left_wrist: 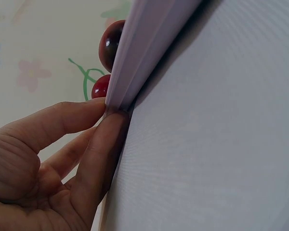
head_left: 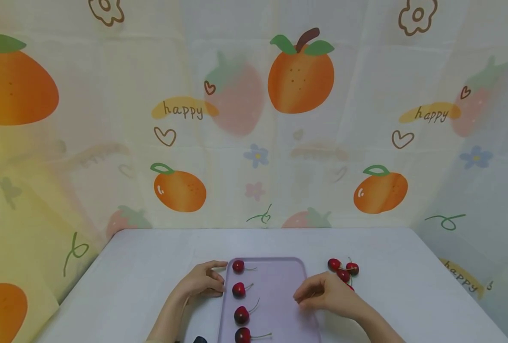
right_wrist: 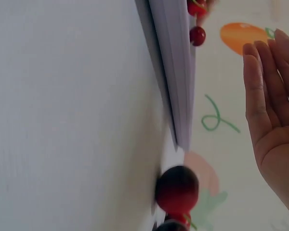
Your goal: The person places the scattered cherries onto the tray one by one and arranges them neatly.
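Lilac rectangular tray with rounded corners and a low raised rim [head_left: 275, 290], flat on a white table [head_left: 121, 286]; its near edge I can't see. Four round glossy dark-red cherries with thin stems [head_left: 238, 289] in a column along the tray's left edge, the first by the far-left corner, gaps between them, all stems leaning toward the right edge. Rest of the visible tray floor bare.

Left hand [head_left: 200, 280]: at the tray's left edge near the far-left corner, fingers loosely bent, fingertips touching the rim, not wrapped around it.

Right hand [head_left: 335, 295]: raised above the tray's right edge, fingers side by side and nearly straight, thumb apart, released, nothing in it.

Beyond the tray's right edge, near its far-right corner, a bunched group of loose dark-red cherries with stems [head_left: 343, 275] on the table; three show well, another is partly behind the right hand, so can't give a full count. Small black object [head_left: 200, 339] left of the tray, mostly cut off, can't tell what. Behind the table's far edge, a pale cloth printed with oranges and strawberries [head_left: 301, 78].
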The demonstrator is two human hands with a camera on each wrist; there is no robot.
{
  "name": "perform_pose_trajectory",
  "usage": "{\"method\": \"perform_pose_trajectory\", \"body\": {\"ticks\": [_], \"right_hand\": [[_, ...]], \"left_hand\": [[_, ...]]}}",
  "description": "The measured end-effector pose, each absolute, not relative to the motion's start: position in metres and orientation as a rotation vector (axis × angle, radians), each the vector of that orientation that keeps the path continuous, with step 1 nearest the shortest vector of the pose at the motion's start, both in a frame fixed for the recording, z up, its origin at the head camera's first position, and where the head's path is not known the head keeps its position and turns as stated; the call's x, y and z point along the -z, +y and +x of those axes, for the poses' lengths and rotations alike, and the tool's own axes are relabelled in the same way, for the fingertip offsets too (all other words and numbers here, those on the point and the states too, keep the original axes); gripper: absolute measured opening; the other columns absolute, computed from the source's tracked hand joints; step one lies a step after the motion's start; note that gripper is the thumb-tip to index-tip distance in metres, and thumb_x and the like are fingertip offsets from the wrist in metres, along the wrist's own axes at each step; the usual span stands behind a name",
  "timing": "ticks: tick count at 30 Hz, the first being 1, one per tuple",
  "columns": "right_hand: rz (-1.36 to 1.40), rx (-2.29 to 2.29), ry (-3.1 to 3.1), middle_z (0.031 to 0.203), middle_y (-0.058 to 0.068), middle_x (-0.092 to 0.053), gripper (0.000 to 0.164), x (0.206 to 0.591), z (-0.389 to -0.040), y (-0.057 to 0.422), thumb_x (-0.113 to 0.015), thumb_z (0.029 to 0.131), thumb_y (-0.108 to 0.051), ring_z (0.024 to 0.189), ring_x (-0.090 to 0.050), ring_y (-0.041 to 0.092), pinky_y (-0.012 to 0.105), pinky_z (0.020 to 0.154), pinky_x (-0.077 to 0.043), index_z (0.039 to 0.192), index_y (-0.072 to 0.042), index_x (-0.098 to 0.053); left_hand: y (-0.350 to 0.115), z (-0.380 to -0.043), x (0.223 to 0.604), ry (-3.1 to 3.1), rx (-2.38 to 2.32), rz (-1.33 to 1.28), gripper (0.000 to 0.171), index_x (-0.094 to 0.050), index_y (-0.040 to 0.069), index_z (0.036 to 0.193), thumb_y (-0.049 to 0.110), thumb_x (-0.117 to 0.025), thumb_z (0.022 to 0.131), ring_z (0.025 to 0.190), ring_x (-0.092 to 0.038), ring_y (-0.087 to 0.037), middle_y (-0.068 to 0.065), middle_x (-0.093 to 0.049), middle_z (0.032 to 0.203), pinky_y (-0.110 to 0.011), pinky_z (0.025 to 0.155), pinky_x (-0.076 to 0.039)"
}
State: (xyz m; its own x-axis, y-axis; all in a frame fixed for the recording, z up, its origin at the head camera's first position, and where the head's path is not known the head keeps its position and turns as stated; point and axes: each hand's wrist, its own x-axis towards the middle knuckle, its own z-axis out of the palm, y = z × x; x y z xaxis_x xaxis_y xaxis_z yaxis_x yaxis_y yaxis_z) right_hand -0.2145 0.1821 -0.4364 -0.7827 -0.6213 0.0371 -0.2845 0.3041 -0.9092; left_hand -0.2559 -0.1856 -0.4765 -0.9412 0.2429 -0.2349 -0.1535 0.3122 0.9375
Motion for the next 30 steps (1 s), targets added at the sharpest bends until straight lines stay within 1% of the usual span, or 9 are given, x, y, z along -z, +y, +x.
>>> {"method": "perform_pose_trajectory", "body": {"ticks": [2, 5, 8, 11, 16, 23, 27, 30], "right_hand": [[-0.793, 1.479, 2.281, 0.1, 0.018, -0.075, 0.023, 0.435, -0.215, 0.189, -0.075, 0.086, -0.019, 0.087, -0.07, 0.002, 0.017, 0.078, -0.057, 0.102, -0.003, -0.075], [-0.775, 1.504, 2.293, 0.102, 0.022, -0.074, 0.025, 0.434, -0.217, 0.199, -0.075, 0.086, -0.018, 0.088, -0.07, 0.002, 0.017, 0.078, -0.057, 0.104, 0.0, -0.074], [-0.737, 1.52, 2.308, 0.103, 0.025, -0.073, 0.028, 0.434, -0.218, 0.209, -0.074, 0.086, -0.017, 0.085, -0.07, 0.002, 0.018, 0.074, -0.058, 0.106, 0.003, -0.073], [-0.691, 1.528, 2.352, 0.104, 0.025, -0.072, 0.03, 0.433, -0.219, 0.219, -0.074, 0.086, -0.019, 0.084, -0.07, 0.002, 0.019, 0.073, -0.058, 0.107, 0.004, -0.072], [-0.611, 1.535, 2.42, 0.107, 0.027, -0.071, 0.032, 0.432, -0.221, 0.236, -0.073, 0.088, -0.02, 0.086, -0.07, 0.002, 0.019, 0.076, -0.059, 0.107, 0.005, -0.07], [-0.485, 1.573, 2.462, 0.106, 0.017, -0.074, 0.035, 0.433, -0.223, 0.257, -0.071, 0.089, -0.019, 0.085, -0.069, 0.004, 0.022, 0.074, -0.06, 0.114, 0.006, -0.068], [-0.457, 1.558, 2.502, 0.106, 0.016, -0.073, 0.036, 0.437, -0.224, 0.263, -0.071, 0.09, -0.02, 0.084, -0.069, 0.004, 0.02, 0.073, -0.059, 0.115, 0.006, -0.068], [-0.439, 1.541, 2.529, 0.107, 0.019, -0.072, 0.035, 0.439, -0.224, 0.267, -0.071, 0.09, -0.021, 0.085, -0.07, 0.007, 0.018, 0.075, -0.058, 0.115, 0.004, -0.069]], "left_hand": [[-0.185, -0.256, 0.477, 2.252, -1.664, 0.077, 0.074, -0.046, -0.004, 0.142, -0.002, -0.077, 0.075, 0.069, -0.063, -0.013, -0.005, -0.059, 0.083, -0.031, 0.068, -0.063], [-0.185, -0.256, 0.477, 2.25, -1.66, 0.075, 0.074, -0.046, -0.003, 0.142, -0.001, -0.077, 0.075, 0.069, -0.063, -0.013, -0.005, -0.059, 0.083, -0.031, 0.067, -0.063], [-0.185, -0.256, 0.476, 2.246, -1.661, 0.074, 0.074, -0.046, -0.003, 0.142, -0.001, -0.077, 0.075, 0.069, -0.063, -0.013, -0.005, -0.06, 0.083, -0.03, 0.067, -0.063], [-0.185, -0.255, 0.475, 2.239, -1.667, 0.073, 0.074, -0.046, -0.003, 0.142, -0.002, -0.077, 0.075, 0.069, -0.063, -0.012, -0.005, -0.06, 0.083, -0.029, 0.067, -0.063], [-0.184, -0.255, 0.473, 2.232, -1.671, 0.067, 0.075, -0.046, -0.003, 0.143, -0.001, -0.077, 0.075, 0.07, -0.063, -0.012, -0.005, -0.06, 0.084, -0.029, 0.067, -0.063], [-0.184, -0.256, 0.473, 2.23, -1.667, 0.057, 0.074, -0.047, -0.003, 0.142, -0.001, -0.078, 0.075, 0.07, -0.064, -0.012, -0.005, -0.061, 0.084, -0.029, 0.068, -0.063], [-0.185, -0.256, 0.472, 2.226, -1.661, 0.047, 0.075, -0.047, -0.002, 0.143, 0.0, -0.078, 0.075, 0.071, -0.064, -0.012, -0.004, -0.061, 0.084, -0.028, 0.068, -0.063], [-0.186, -0.255, 0.471, 2.22, -1.667, 0.048, 0.075, -0.046, -0.002, 0.143, 0.0, -0.078, 0.075, 0.071, -0.064, -0.012, -0.004, -0.06, 0.084, -0.029, 0.068, -0.063]]}}
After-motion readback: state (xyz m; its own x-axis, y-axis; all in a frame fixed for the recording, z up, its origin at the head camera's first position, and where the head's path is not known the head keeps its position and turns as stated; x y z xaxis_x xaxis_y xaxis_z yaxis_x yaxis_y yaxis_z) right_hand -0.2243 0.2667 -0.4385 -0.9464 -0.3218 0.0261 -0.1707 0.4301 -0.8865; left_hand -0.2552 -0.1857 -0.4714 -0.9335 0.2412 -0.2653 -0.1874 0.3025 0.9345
